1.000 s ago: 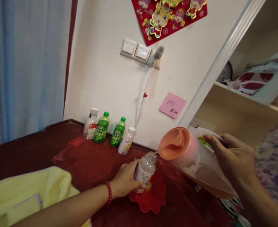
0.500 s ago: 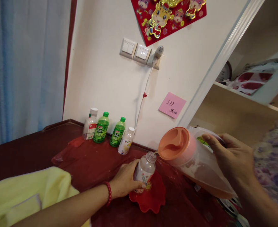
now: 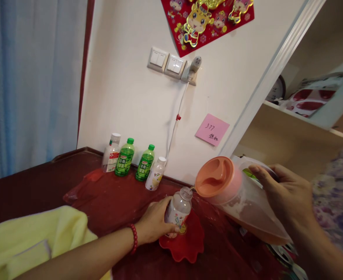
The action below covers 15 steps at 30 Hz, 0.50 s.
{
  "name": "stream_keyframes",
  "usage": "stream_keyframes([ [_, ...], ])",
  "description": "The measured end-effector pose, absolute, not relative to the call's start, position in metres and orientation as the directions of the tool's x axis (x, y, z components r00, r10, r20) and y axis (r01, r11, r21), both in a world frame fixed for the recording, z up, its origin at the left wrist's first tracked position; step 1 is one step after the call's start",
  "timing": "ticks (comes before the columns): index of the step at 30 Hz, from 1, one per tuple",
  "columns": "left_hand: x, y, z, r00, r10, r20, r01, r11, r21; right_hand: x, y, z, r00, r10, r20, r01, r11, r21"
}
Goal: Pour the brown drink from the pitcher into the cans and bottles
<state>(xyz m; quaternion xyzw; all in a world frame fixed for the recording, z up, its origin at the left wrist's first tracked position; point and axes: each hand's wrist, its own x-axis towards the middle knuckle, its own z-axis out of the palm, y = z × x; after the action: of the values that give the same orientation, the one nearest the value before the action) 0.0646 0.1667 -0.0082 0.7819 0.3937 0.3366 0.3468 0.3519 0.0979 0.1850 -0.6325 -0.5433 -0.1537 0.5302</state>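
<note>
My left hand (image 3: 157, 222) is wrapped round a clear uncapped bottle (image 3: 178, 208) with a printed label, tilted slightly to the right over a red scalloped plate (image 3: 185, 247). In my right hand (image 3: 291, 194) is the handle of a translucent pitcher (image 3: 247, 206), tipped left, with an orange lid (image 3: 215, 177). Its spout is at the bottle's mouth, and a thin stream of liquid runs between them. Brownish liquid lies along the pitcher's lower side. How much is inside the bottle I cannot tell.
Along the wall stand a clear bottle (image 3: 111, 153), two green bottles (image 3: 125, 158) and a white-labelled bottle (image 3: 155, 175). A yellow cloth (image 3: 43, 237) covers the table's left front. A white cord (image 3: 175, 120) hangs from the socket. Behind the pitcher is a shelf (image 3: 305, 120).
Both hands, the bottle and the pitcher keep almost the same positions. The liquid stream at the spout shows in both frames.
</note>
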Motion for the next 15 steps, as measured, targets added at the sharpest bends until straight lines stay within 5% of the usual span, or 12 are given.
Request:
stream_keyframes([
  [15, 0.0638, 0.1659, -0.0084, 0.466, 0.847, 0.256, 0.368, -0.449, 0.815, 0.3511, 0.098, 0.1833, 0.383, 0.53, 0.756, 0.839, 0.143, -0.525],
])
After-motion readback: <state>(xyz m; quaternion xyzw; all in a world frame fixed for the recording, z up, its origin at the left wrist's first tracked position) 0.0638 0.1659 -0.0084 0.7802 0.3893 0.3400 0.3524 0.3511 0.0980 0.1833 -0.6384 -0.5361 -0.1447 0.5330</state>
